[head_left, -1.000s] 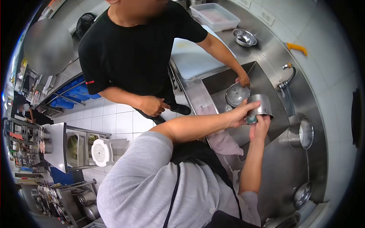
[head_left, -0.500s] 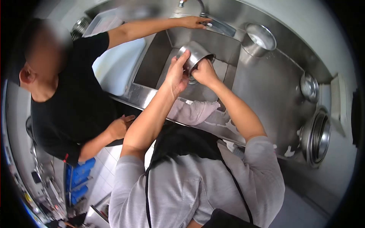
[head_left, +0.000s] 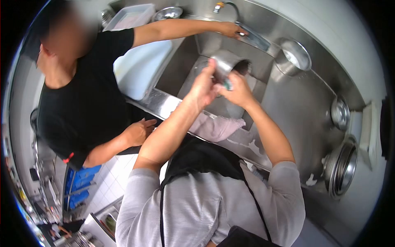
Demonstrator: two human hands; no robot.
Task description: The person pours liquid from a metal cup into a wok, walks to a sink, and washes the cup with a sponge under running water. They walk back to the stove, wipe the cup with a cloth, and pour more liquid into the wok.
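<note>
Over the sink [head_left: 173,76], my left hand [head_left: 204,86] is closed on a metal pot [head_left: 224,64], thumb on its outside wall. The pot is tilted on its side, its dark mouth facing right, and it is blurred by motion. At the pot's near side, my right hand [head_left: 238,89] is closed on a green scouring pad [head_left: 228,85], of which only a small part shows between the fingers. A pinkish cloth [head_left: 216,126] lies over the sink's front edge, below my hands.
A co-worker [head_left: 82,107] stands at the left, one hand [head_left: 233,29] near the faucet [head_left: 219,7]. Another metal pot [head_left: 294,57] and a metal bowl [head_left: 340,113] stand along the right counter. Stacked bowls [head_left: 341,166] sit nearer. A white board [head_left: 142,68] lies left of the sink.
My right hand has come out of the pot's mouth to its outer near side, and green now shows in it. The pot has turned slightly. The whole view has shifted.
</note>
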